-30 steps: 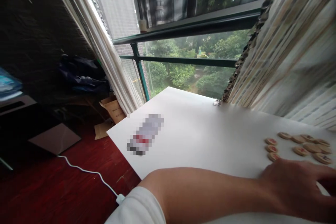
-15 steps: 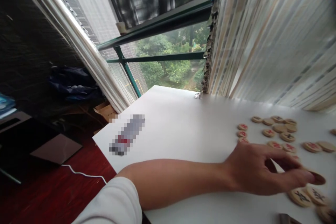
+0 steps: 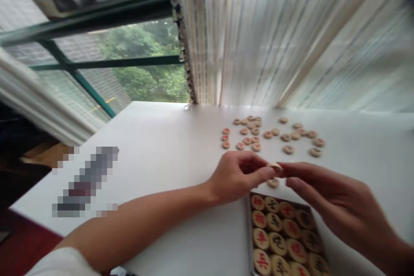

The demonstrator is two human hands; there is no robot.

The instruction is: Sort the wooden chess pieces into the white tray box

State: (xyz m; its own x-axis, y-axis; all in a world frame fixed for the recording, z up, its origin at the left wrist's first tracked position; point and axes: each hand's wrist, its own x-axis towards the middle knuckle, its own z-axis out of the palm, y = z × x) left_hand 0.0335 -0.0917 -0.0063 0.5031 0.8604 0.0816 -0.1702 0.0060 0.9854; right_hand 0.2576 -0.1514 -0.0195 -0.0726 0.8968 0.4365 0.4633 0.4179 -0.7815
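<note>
Both hands' fingertips pinch one wooden disc [image 3: 276, 167]: left hand [image 3: 237, 177], right hand [image 3: 326, 196], above the box [image 3: 284, 239] (rows of discs) at the desk's [image 3: 168, 146] near edge. Loose discs [image 3: 271, 134] toward far edge; left half bare.

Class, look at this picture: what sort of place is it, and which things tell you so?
Probably a room at home, upstairs: a white table set against a curtained window overlooking trees, with wooden Chinese chess pieces scattered on it.
</note>
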